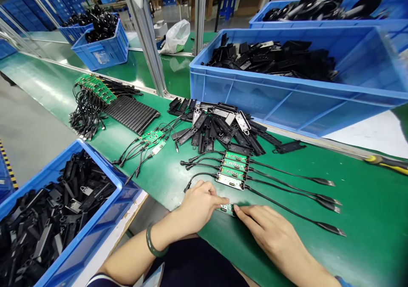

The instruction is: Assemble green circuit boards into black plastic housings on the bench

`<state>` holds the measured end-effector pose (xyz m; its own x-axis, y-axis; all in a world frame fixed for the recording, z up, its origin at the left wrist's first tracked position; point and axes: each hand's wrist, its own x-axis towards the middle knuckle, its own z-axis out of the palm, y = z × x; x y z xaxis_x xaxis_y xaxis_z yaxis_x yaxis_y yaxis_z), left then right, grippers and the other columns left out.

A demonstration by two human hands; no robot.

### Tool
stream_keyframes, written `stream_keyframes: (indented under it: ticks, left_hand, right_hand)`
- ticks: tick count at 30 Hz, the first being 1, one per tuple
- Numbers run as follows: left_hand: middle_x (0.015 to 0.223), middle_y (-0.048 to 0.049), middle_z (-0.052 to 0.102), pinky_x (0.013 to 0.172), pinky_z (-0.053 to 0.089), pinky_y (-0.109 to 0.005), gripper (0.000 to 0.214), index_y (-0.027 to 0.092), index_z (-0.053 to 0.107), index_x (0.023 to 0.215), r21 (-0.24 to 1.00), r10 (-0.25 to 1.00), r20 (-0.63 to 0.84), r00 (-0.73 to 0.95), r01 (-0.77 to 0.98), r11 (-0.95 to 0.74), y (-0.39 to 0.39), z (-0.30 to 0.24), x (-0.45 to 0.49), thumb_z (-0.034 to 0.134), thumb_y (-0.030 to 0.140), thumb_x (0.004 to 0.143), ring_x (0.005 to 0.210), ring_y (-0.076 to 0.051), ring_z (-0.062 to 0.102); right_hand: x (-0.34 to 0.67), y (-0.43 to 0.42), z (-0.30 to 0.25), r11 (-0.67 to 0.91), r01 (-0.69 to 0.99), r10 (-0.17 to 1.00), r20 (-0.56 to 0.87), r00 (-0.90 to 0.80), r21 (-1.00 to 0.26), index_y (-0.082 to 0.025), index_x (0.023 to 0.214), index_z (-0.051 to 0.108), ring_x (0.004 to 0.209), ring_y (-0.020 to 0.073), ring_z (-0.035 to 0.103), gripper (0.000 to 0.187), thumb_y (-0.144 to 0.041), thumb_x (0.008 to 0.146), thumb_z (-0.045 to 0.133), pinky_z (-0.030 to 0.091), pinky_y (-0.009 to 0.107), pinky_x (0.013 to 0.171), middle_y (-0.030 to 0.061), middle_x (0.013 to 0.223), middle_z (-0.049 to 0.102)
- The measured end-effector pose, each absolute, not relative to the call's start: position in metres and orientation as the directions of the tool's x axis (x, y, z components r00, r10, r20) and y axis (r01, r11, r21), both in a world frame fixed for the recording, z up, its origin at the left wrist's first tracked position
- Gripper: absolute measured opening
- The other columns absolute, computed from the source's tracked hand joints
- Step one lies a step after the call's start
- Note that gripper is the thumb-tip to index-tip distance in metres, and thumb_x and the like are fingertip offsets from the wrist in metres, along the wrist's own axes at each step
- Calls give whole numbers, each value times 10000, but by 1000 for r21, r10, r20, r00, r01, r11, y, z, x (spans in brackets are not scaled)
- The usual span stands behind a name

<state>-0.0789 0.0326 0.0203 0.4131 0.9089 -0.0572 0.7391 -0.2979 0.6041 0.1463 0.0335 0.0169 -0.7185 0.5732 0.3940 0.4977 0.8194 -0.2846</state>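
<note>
Near the front edge of the table, a small green circuit board (pixel 227 209) lies between my two hands, its ends partly covered by fingers. My left hand (pixel 199 204) is closed, with the thumb at the board's left end. At the right end, my right hand (pixel 272 229) pinches with thumb and fingertips. Just beyond them is a row of several black casings holding circuit boards (pixel 234 166). Black cables (pixel 287 208) with USB plugs run to the right from this row, and short connector leads (pixel 200 174) curve out to the left.
A heap of black plastic casings (pixel 219 128) lies behind the row. To the left are loose wired boards (pixel 153 137), stacked black casings (pixel 132 113) and bundled boards (pixel 95 87). Blue bins stand behind (pixel 287 102) and at lower left (pixel 110 174). A screwdriver (pixel 387 163) rests right.
</note>
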Motion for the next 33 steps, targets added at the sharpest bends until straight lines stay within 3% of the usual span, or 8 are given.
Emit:
stream_keyframes:
  ticks: [4,7,11,16,21,27,33]
  left_hand:
    - [906,-37,597,752,478,-294,251,324,742,1093,610,904,-58,424,732,-304,35,21,-80,556,241,947,869,-188,537]
    - [904,-38,608,776,483,-310,240,308,747,1071,613,897,-75,436,730,-303,37,24,-79,558,231,944,871,-194,550]
    - [927,-43,645,867,487,-350,232,235,690,1120,672,907,-53,417,687,-276,37,31,-82,629,203,898,911,-207,583]
    - [1126,-60,613,796,531,-286,432,228,589,1192,810,918,-139,372,576,-111,28,45,-103,693,110,790,981,-187,613]
    - [834,-17,721,769,521,-262,206,188,722,919,787,946,-164,279,615,-45,25,50,-113,642,46,793,770,-157,665]
    - [871,-13,780,732,528,-252,147,235,781,921,833,965,-107,239,551,-44,25,44,-107,657,184,862,762,-171,712]
    - [859,-41,773,703,546,-243,170,222,785,937,824,957,-10,290,545,-156,20,35,-107,624,185,899,746,-164,715]
  right_hand:
    - [146,38,19,822,517,569,317,-758,-239,-160,1063,695,706,182,662,364,-93,977,348,520,311,629,94,830,717]
    - [143,42,20,747,540,650,257,-715,-387,-206,1046,696,768,177,682,269,-194,984,435,552,297,661,78,913,722]
    - [129,37,16,670,545,729,311,-610,-504,-203,1225,600,964,210,679,283,-239,962,501,581,334,804,94,1083,705]
    - [122,26,5,746,532,664,396,-634,-401,-225,1121,669,925,211,679,286,-151,964,441,567,357,790,96,1063,720]
    - [125,26,1,770,546,636,459,-621,-329,-216,1086,701,900,216,678,304,-130,950,443,551,368,764,101,1066,735]
    - [123,24,-2,755,549,655,450,-607,-358,-224,1110,701,932,211,672,325,-89,916,476,533,358,767,92,1086,734]
    - [122,22,-3,745,567,666,448,-596,-352,-219,1086,698,919,210,667,312,-90,929,462,523,351,751,87,1081,735]
